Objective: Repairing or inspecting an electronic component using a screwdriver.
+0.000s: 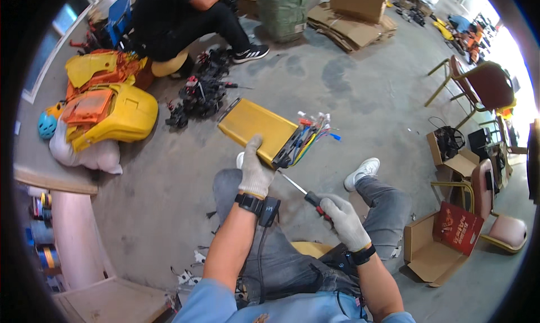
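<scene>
My gloved left hand (257, 175) grips a gold metal controller box (256, 126) by its near edge, thumb on top. The box is held tilted above my lap. From its right end comes a bundle of coloured wires (306, 142) with small plugs. My gloved right hand (344, 221) is closed round the black and red handle of a screwdriver (304, 191). Its shaft points up and left, with the tip at or close to the box's near lower corner. I cannot tell whether it touches.
Yellow and orange plastic shells (126, 112) lie at the left, near a pile of black parts (199, 92). Another person (180, 19) sits at the far left. A green woven bag (284, 13) and flattened cardboard (354, 27) stand behind. An open carton (427, 250) and chairs (484, 84) are at the right.
</scene>
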The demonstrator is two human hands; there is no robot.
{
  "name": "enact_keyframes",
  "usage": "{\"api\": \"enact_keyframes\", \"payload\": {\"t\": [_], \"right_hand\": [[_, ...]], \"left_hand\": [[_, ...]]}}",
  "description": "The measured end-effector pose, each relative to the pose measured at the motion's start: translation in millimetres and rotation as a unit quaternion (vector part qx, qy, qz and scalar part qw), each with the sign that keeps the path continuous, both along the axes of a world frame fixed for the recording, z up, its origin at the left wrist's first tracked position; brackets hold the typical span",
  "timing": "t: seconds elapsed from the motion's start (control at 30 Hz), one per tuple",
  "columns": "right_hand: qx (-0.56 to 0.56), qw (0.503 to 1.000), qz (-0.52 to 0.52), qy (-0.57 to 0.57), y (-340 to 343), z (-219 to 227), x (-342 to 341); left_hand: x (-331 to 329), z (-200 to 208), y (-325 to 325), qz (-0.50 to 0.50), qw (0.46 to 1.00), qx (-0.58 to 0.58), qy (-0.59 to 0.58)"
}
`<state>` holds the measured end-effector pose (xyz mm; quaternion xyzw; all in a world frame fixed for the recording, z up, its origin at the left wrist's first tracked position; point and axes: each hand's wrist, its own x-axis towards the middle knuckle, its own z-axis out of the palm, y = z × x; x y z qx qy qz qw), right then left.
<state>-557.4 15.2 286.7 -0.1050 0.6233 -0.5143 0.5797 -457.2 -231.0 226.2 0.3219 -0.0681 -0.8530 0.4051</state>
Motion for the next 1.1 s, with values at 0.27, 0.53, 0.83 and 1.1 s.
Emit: {"api": "enact_keyframes", "payload": {"t": [0.27,0.53,0.83,1.1], "right_hand": [[-0.055,0.972,-0.093,0.210,-1,-5,12],[-0.007,0.996,-0.067,0.060,4,-9,1],[-0.038,0.981,-0.189,0.028,3,-28,10],[-0.045,0.990,-0.128,0.029,9,-26,7]], "left_hand": [[14,-12,-1,0.000,0.999,0.003,0.045],[11,-9,-1,0.005,1.000,-0.018,0.021],[11,-8,0,0.005,0.999,-0.046,0.027],[11,-10,0,0.023,0.999,-0.037,0.009]]}}
